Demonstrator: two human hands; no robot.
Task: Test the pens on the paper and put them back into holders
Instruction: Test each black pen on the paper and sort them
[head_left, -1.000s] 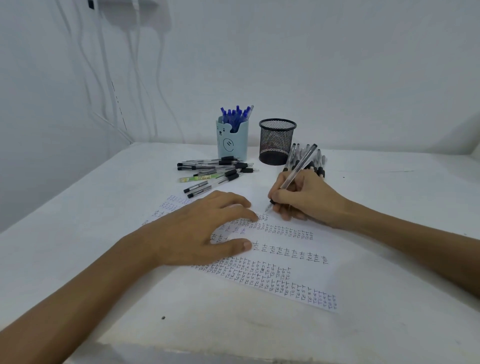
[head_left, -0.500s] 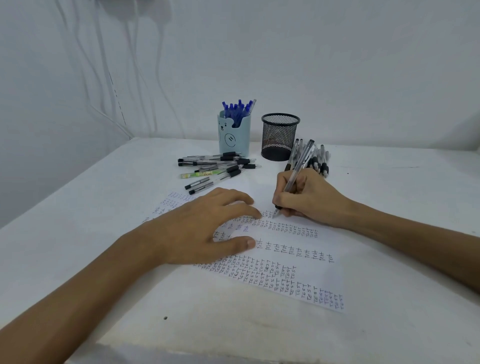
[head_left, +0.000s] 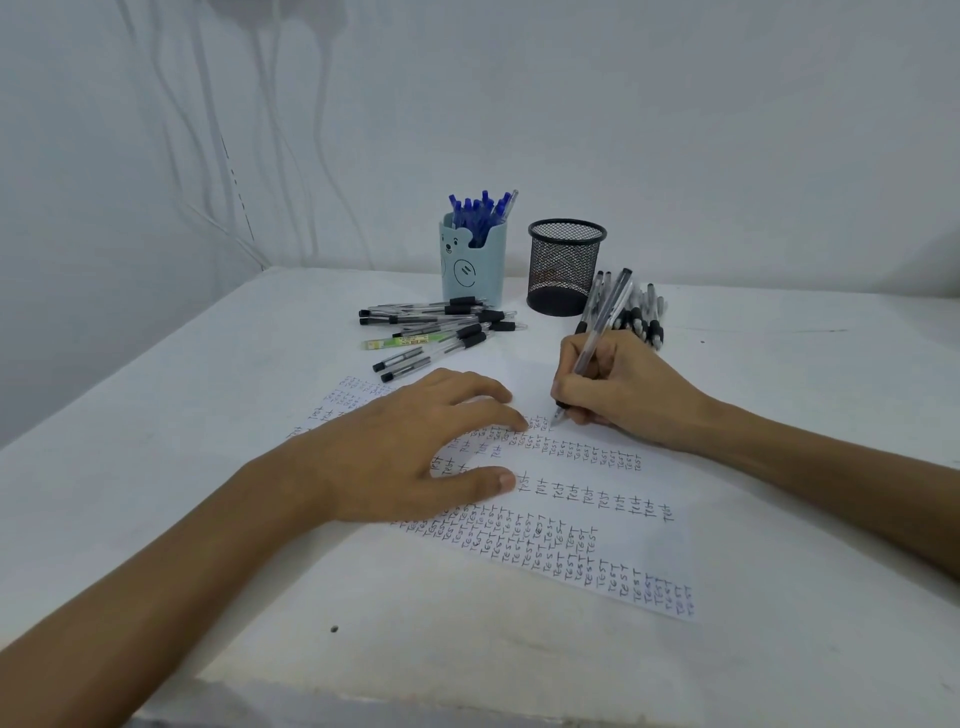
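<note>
Left hand (head_left: 415, 447): palm down, flat, fingers spread, pointing toward 2 o'clock; thumb extended toward 3 o'clock. Left forearm enters from 7 o'clock corner. Right hand (head_left: 618, 395): closed in writing grip, fingers curled, thumb and index pinched together, heel down. Right forearm enters from 4 o'clock edge.

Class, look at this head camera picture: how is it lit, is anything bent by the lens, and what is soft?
Head view: light even, dim, bluish; faint shadow under the left hand; table edges bow from the wide lens; writing on the paper readable; wall cables blurred.
</note>
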